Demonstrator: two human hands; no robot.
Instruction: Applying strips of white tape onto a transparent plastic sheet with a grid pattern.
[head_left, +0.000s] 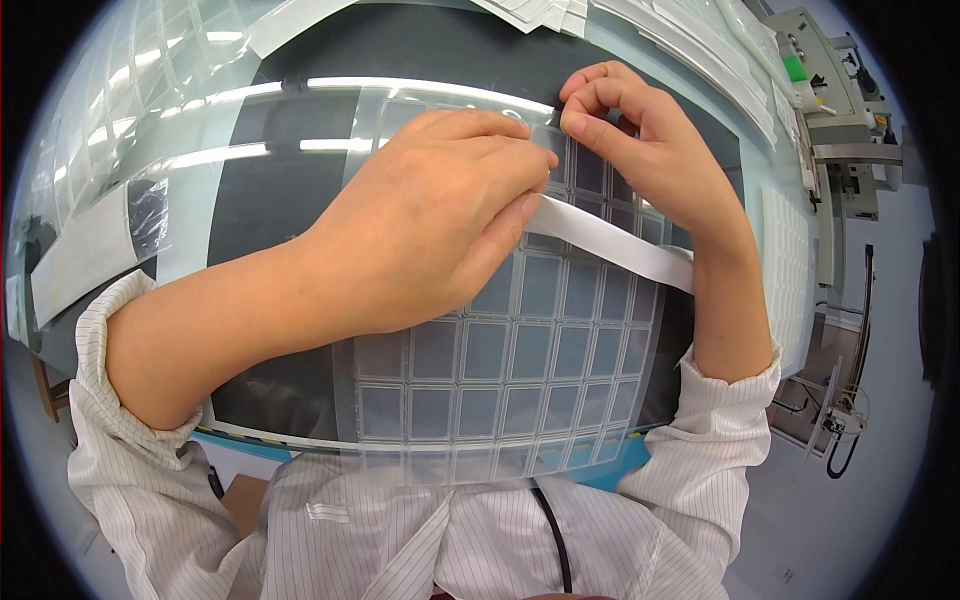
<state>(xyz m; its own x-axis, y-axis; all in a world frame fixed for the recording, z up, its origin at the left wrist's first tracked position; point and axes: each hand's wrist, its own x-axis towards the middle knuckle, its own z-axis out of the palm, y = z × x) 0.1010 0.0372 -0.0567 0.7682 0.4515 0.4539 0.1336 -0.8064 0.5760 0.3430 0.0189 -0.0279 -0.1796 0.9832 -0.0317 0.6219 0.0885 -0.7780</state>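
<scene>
A clear plastic sheet (535, 350) with a grid of rectangular cells lies on a black mat (270, 380), its near end reaching past the mat's front edge toward my body. My left hand (430, 210) is closed above the sheet, thumb against fingers, on the end of a white strip (615, 247). From there the strip runs right across the sheet and passes behind my right wrist. My right hand (650, 130) is over the sheet's far right part, thumb and forefinger pinched together. Whatever sits between those fingertips is too small or hidden to tell.
White papers or strips (690, 50) lie stacked along the far right edge of the table. Clear plastic sheets (130, 110) cover the far left, with a white sheet (85, 255) nearer me. Beyond the right edge stands equipment with a metal arm (855, 153).
</scene>
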